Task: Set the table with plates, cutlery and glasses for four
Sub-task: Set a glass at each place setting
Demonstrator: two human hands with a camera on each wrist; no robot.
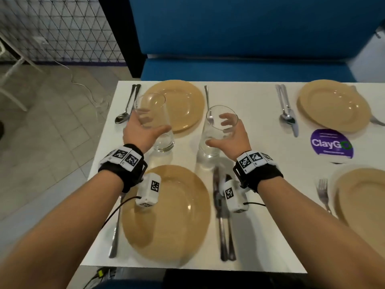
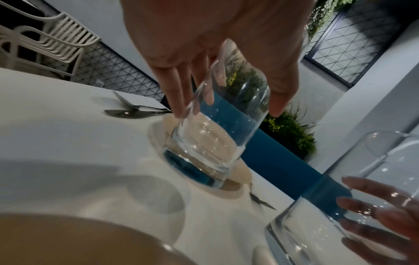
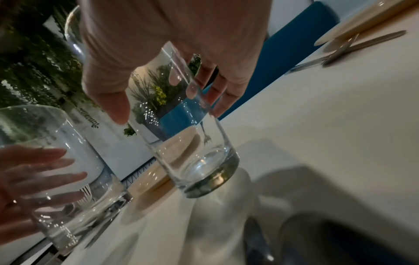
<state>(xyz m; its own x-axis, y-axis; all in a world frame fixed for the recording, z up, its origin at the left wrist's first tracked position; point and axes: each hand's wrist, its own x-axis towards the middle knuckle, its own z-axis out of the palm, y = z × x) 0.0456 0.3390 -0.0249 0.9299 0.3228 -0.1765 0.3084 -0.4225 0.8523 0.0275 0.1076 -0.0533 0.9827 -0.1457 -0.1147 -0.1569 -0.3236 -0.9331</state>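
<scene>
We grip a left glass in our left hand, just before the far plate. Our right hand wraps the right glass beside that plate

desk white | four tan plates at corners | cutlery beside each plate | purple sticker right | two glasses left-centre

Across from me: long blue padded bench seat
Far right of the tabletop: round purple "ClayGo" sticker
Floor to my left: white plastic chair — thin white cable
</scene>
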